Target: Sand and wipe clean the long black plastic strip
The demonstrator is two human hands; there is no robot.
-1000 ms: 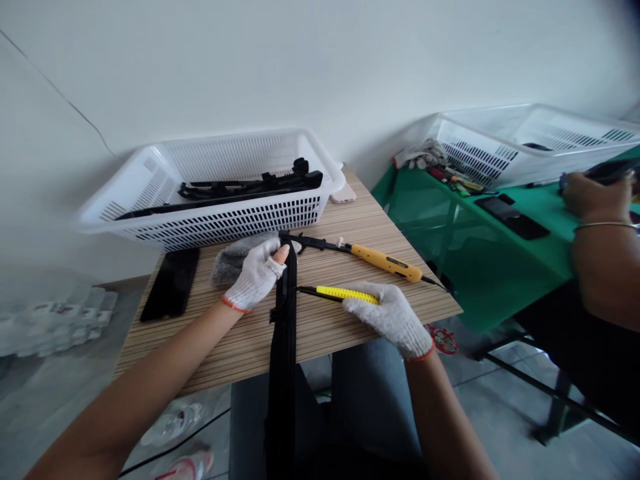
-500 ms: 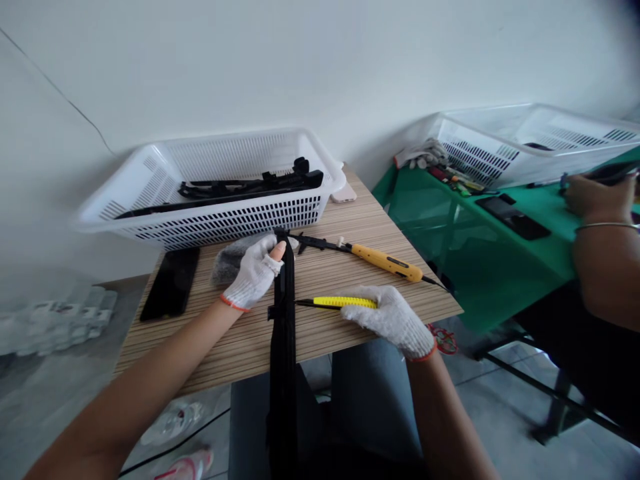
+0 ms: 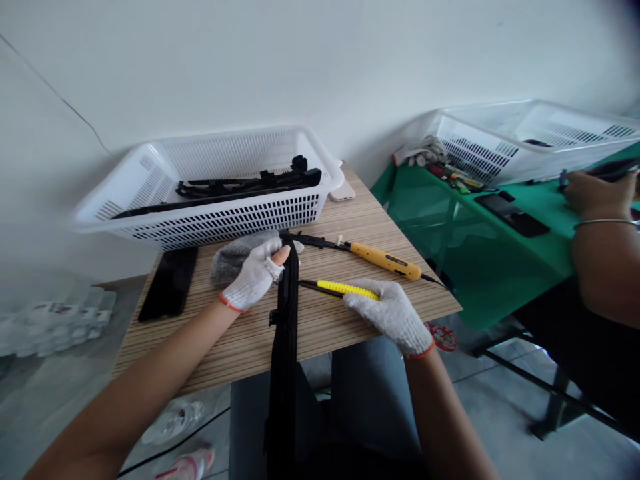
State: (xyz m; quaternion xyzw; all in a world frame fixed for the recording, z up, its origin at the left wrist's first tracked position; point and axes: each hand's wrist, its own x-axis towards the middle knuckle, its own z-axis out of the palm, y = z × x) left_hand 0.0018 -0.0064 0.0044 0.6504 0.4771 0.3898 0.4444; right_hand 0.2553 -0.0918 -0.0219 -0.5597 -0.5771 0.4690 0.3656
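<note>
A long black plastic strip [image 3: 286,320] runs from the wood-grain table down over its front edge towards my lap. My left hand [image 3: 257,273], in a white knit glove with the thumb tip bare, is closed around its upper end. My gloved right hand [image 3: 387,307] grips a slim yellow-and-black tool [image 3: 345,289] with a ribbed side. The tool's thin dark tip points left, close beside the strip; whether it touches cannot be made out. Behind it lies a yellow-handled soldering iron [image 3: 385,260] with a cord. A grey cloth [image 3: 230,260] rests beside my left hand.
At the table's back, a white basket [image 3: 225,227] holds several black plastic parts. A black phone [image 3: 169,283] lies left, a pale phone [image 3: 343,192] back right. Rightward, a co-worker's hand [image 3: 597,193] holds a dark part over a green-covered table [image 3: 425,207] with another white basket [image 3: 475,150].
The strip's upper part and my left hand have shifted slightly right. The yellow-and-black tool has tilted, its tip moving a little up and right. Both grips stay closed.
</note>
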